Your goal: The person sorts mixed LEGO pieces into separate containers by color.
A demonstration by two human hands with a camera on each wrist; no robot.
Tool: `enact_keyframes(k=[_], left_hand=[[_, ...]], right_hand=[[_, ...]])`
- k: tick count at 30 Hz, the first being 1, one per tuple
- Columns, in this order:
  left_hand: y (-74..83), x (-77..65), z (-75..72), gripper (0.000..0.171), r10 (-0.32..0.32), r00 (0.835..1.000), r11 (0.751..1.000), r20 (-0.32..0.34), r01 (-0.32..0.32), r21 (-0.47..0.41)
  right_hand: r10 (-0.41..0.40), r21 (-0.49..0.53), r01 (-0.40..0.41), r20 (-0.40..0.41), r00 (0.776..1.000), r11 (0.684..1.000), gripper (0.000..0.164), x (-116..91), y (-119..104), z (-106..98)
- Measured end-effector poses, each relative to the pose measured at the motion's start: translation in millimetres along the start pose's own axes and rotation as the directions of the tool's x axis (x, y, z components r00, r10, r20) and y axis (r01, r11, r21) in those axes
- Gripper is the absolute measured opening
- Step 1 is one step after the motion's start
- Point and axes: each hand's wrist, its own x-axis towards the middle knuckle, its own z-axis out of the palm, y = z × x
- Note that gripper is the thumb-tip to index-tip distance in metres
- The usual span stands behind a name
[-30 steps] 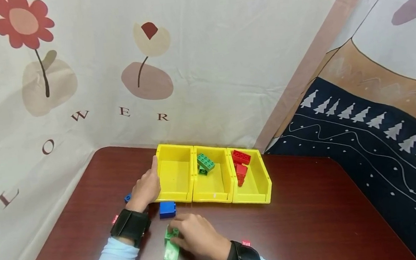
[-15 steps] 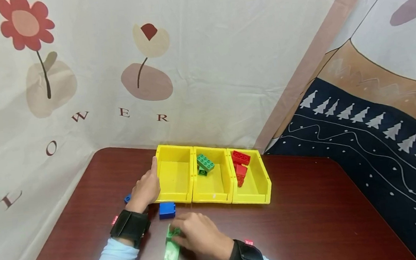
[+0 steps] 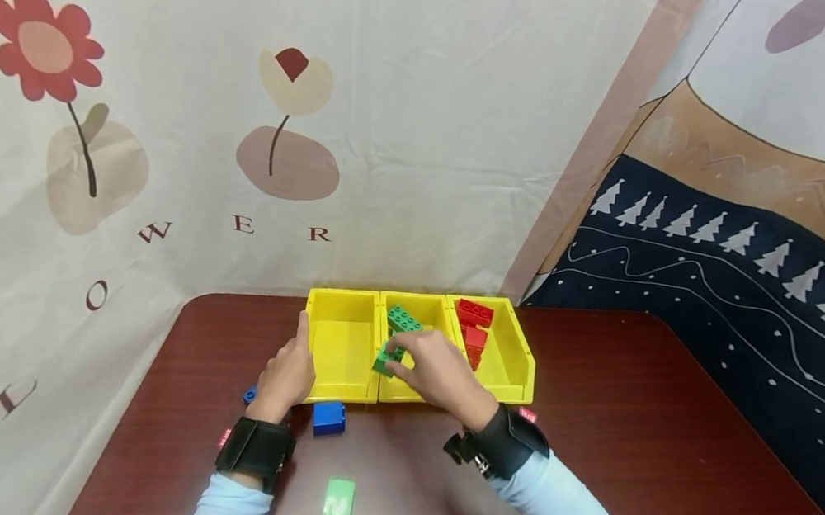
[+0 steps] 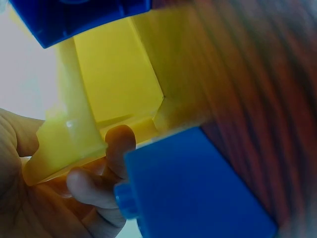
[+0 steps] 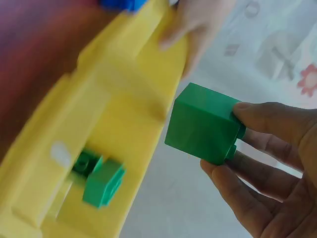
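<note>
My right hand [image 3: 442, 371] pinches a green toy building block [image 5: 203, 124] between thumb and fingers, over the middle yellow bin [image 3: 429, 315]. In the right wrist view the block is apart from the bin. Two green blocks [image 5: 104, 183] lie inside that bin. At the row's left end, my left hand [image 3: 288, 377] grips the side wall of the left yellow bin [image 3: 347, 355]. The left wrist view has the thumb and fingers on either side of the wall [image 4: 72, 134]. Red blocks [image 3: 475, 313] lie in the right bin.
A blue block [image 3: 328, 417] sits just in front of the left bin. Another blue block [image 3: 250, 395] is partly hidden by the left hand. A pale green block [image 3: 338, 502] stands nearer on the brown table [image 3: 624, 436]. A printed cloth [image 3: 444, 122] hangs behind the bins.
My right hand has lifted one green block off the table and carried it forward to the middle bin. The pale green block stays behind. My left hand keeps its place.
</note>
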Motion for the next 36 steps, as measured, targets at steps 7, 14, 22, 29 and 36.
enact_keyframes(k=[7,14,22,29,36], left_hand=[[-0.3,0.6,1.7,0.075,-0.005,1.000,1.000,0.000,0.005,0.003],[1.1,-0.5,0.8,0.075,-0.008,1.000,1.000,-0.003,0.008,-0.002],[-2.3,-0.9,2.8,0.075,-0.007,1.000,1.000,0.002,0.007,-0.008],[-2.5,-0.6,2.5,0.075,-0.009,1.000,1.000,-0.001,0.009,-0.006],[-0.9,0.3,0.5,0.076,0.000,1.000,1.000,-0.009,0.000,-0.001]], right_hand=[[0.193,-0.034,-0.193,-0.008,0.981,0.981,0.017,21.1,25.7,3.2],[0.298,-0.039,-0.298,-0.013,0.955,0.954,0.019,31.2,35.1,9.9],[0.293,-0.077,-0.286,0.104,0.950,0.955,0.017,33.9,40.3,32.1],[0.303,-0.175,-0.277,0.141,0.943,0.945,0.018,33.9,40.9,46.6],[0.294,-0.229,-0.260,0.124,0.948,0.938,0.020,36.5,40.9,50.3]])
